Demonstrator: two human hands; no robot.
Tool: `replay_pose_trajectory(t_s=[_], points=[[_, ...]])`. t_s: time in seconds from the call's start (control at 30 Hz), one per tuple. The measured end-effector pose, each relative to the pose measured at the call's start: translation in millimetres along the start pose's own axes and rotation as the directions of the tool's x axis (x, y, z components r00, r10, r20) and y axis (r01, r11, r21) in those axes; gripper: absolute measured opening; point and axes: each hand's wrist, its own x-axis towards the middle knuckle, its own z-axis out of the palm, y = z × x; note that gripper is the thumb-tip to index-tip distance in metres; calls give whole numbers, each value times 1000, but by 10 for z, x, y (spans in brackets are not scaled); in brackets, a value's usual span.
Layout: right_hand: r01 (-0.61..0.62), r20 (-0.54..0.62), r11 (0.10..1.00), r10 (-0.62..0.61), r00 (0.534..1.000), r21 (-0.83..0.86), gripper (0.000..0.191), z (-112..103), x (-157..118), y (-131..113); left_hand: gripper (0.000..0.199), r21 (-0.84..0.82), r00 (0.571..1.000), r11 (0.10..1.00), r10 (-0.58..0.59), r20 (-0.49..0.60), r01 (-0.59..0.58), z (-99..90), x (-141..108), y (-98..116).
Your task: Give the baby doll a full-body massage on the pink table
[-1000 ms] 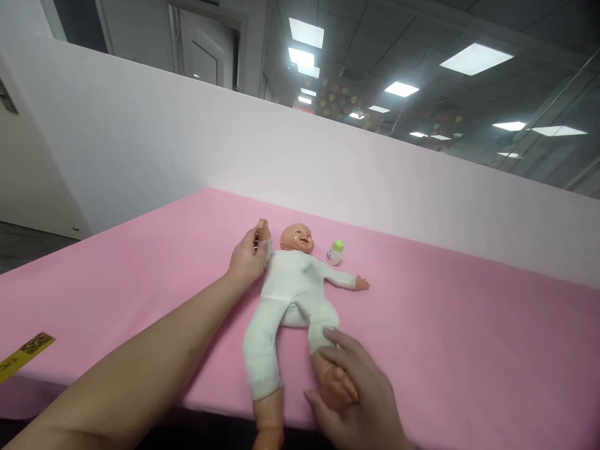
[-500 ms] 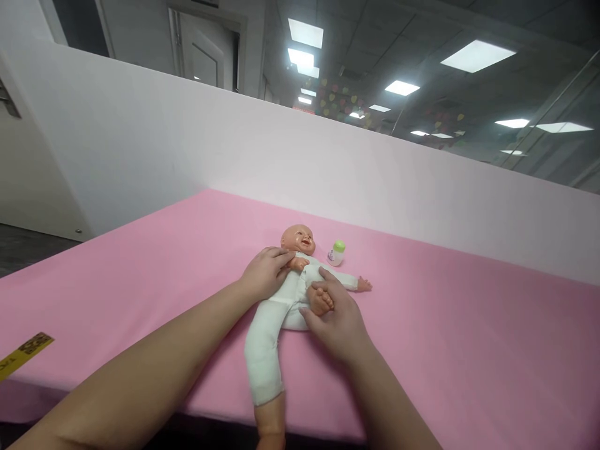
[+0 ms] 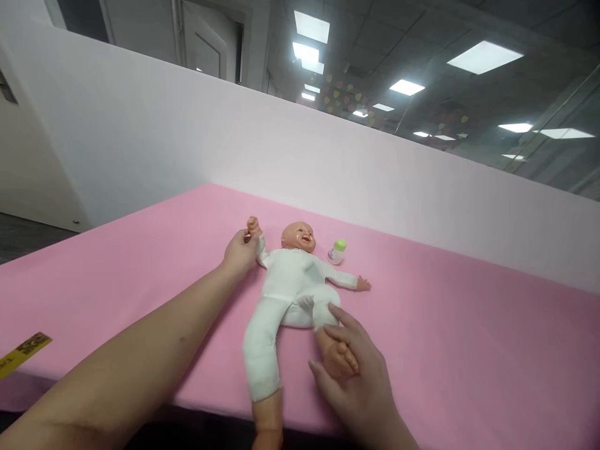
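A baby doll (image 3: 290, 275) with a white cloth body lies on its back, head toward the wall. My left hand (image 3: 240, 253) grips the doll's arm at the wrist, on the left of its head, and the small hand points up. Around the doll's bent leg on the right, my right hand (image 3: 360, 369) is curled, with the bare foot against its palm. The doll's other leg stretches straight to the near table edge. Its other arm lies out to the right. Beside the doll's head is a small bottle (image 3: 336, 252) with a green cap.
The pink-covered table (image 3: 450, 337) meets a low white wall (image 3: 328, 156) at the back. A yellow strip with a printed code (image 3: 25, 354) lies at the near left edge. Above the wall, glass (image 3: 435, 94) shows ceiling lights.
My left hand has swung the doll's arm from across its chest out to the left. My right hand has drawn the doll's leg down toward me, unbending it partly.
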Motion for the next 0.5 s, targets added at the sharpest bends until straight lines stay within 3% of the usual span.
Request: replay_pose_trajectory(t_s=[0.1, 0.2, 0.37, 0.5], points=[[61, 27, 998, -61, 998, 25, 44, -26, -232, -23, 54, -44, 988, 990, -133, -72, 131, -22, 96, -60], [68, 116, 996, -75, 990, 60, 51, -7, -468, 37, 52, -58, 982, 984, -172, -79, 167, -34, 126, -89], [-47, 280, 999, 41, 959, 16, 51, 98, -757, 100, 50, -64, 977, 979, -197, -82, 192, -35, 128, -104], [-112, 285, 994, 106, 953, 7, 48, 151, -824, 86, 49, -59, 973, 977, -210, -92, 205, -29, 121, -110]])
